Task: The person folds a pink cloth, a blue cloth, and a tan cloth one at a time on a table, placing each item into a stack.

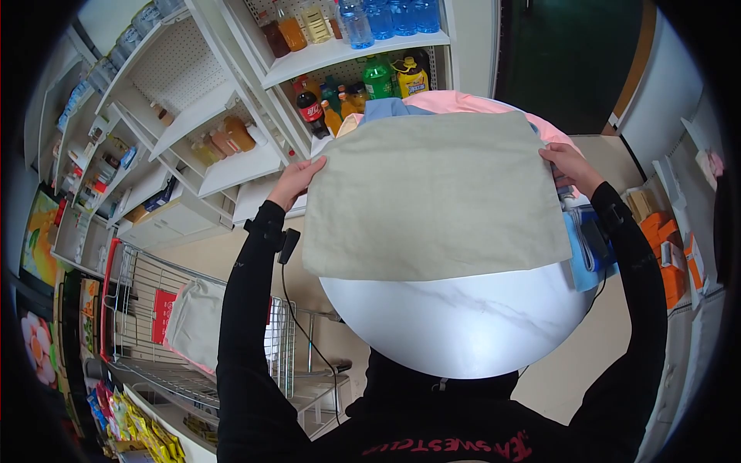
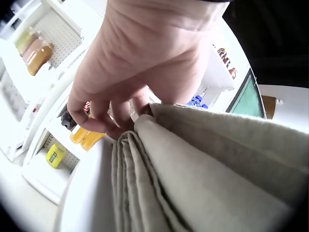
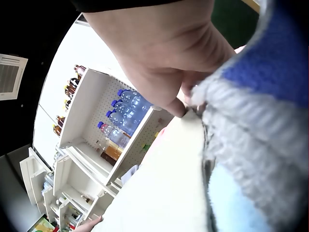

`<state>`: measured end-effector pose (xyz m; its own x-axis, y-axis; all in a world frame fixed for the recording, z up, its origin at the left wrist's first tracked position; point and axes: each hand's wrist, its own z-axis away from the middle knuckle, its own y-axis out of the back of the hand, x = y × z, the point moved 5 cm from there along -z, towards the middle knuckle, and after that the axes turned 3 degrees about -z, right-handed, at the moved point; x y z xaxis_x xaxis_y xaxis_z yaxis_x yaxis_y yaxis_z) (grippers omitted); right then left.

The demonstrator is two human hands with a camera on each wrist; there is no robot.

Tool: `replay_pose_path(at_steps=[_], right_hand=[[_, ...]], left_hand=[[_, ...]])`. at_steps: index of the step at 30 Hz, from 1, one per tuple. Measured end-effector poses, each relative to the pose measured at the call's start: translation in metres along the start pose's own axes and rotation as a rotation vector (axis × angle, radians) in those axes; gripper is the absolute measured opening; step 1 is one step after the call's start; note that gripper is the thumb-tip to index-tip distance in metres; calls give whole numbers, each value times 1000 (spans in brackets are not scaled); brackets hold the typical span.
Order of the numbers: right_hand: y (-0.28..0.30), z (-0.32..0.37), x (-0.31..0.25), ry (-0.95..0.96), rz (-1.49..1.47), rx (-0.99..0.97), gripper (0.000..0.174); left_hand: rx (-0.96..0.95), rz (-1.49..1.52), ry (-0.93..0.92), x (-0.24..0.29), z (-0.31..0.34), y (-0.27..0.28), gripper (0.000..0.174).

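A grey-green folded cloth [image 1: 436, 197] is spread out between my two hands above a round white marbled table [image 1: 463, 320]. My left hand [image 1: 299, 181] pinches its upper left corner. Several folded layers of the cloth [image 2: 183, 174] hang below the left fingers in the left wrist view. At the upper right corner, my right hand [image 1: 573, 166] pinches the cloth between thumb and fingers. Beside the right hand lie blue folded towels [image 1: 590, 243], and a blue and white fuzzy fabric [image 3: 251, 125] fills the right side of the right wrist view.
Behind the cloth lies a pile of pink and blue fabrics [image 1: 463, 102]. A shopping cart [image 1: 139, 301] at left carries a similar grey-green cloth [image 1: 197, 320]. Shelves [image 1: 355, 58] with bottles stand ahead, and a shelf with orange boxes [image 1: 665, 243] is on the right.
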<state>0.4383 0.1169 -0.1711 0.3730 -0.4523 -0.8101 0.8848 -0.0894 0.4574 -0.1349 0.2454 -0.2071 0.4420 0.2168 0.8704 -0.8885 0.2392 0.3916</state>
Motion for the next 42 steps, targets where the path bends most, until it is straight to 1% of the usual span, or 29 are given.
replay_pose_path(at_steps=[1,3,4,7,8,11,12,15,17,19,20,24,25,27,28,31,32,35,36,37,39,40,42], right_hand=[[2,0,2,-2,-5,4,47],[1,1,6,-2,28,-88,51],[-2,3,8,-1,46,-138,54],[-4,15,4,-22,35,-104,54],[-3,17,3,-32,30,-86,55],[8,10,-1,5,3,-74,56],[10,8,-1,24,-9,-68,57],[9,5,2,32,46,-58,58],[7,14,-1,34,71,-51,58],[-7,30,-4,-9,46,-133,48],[-11,34,-5,-29,34,-173,44],[-6,24,7,-18,62,-148,43],[-6,23,7,-16,64,-154,43],[2,25,2,20,-24,-100,48],[5,24,1,35,-69,-74,50],[8,18,5,21,-29,-72,49],[8,18,6,16,-13,-69,49],[-8,31,13,-8,-42,-26,48],[-10,33,16,-17,-55,-2,48],[-9,33,17,-20,-55,-3,48],[-13,34,16,18,-64,-133,47],[-15,35,16,35,-70,-198,46],[-10,33,14,7,-32,-213,46]], left_hand=[[-39,-33,4,-2,-1,0,48],[-117,-99,17,-10,-1,0,47],[-119,-102,20,-9,4,-1,47],[0,-48,16,4,22,9,40],[1,-47,18,2,21,13,40],[-124,-195,-100,3,11,25,37],[-126,-196,-99,-2,8,25,37],[-61,-68,-113,-3,4,25,33],[-64,-77,-84,-7,4,21,31],[-64,-95,-20,-12,8,15,29],[-64,-94,-22,-9,9,13,29],[-83,-60,-57,-2,23,9,27],[-71,-45,-106,1,22,11,26],[-48,-13,-209,10,18,15,25],[-46,-11,-206,12,18,15,25],[-37,137,-112,10,20,16,25],[-38,135,-108,9,22,15,25],[74,81,7,-4,24,9,24],[72,80,10,-6,25,7,24],[19,129,-7,-4,30,3,24],[-86,225,-41,0,42,-4,25],[-89,221,-37,3,50,-5,25],[-95,139,-31,14,70,-6,26]])
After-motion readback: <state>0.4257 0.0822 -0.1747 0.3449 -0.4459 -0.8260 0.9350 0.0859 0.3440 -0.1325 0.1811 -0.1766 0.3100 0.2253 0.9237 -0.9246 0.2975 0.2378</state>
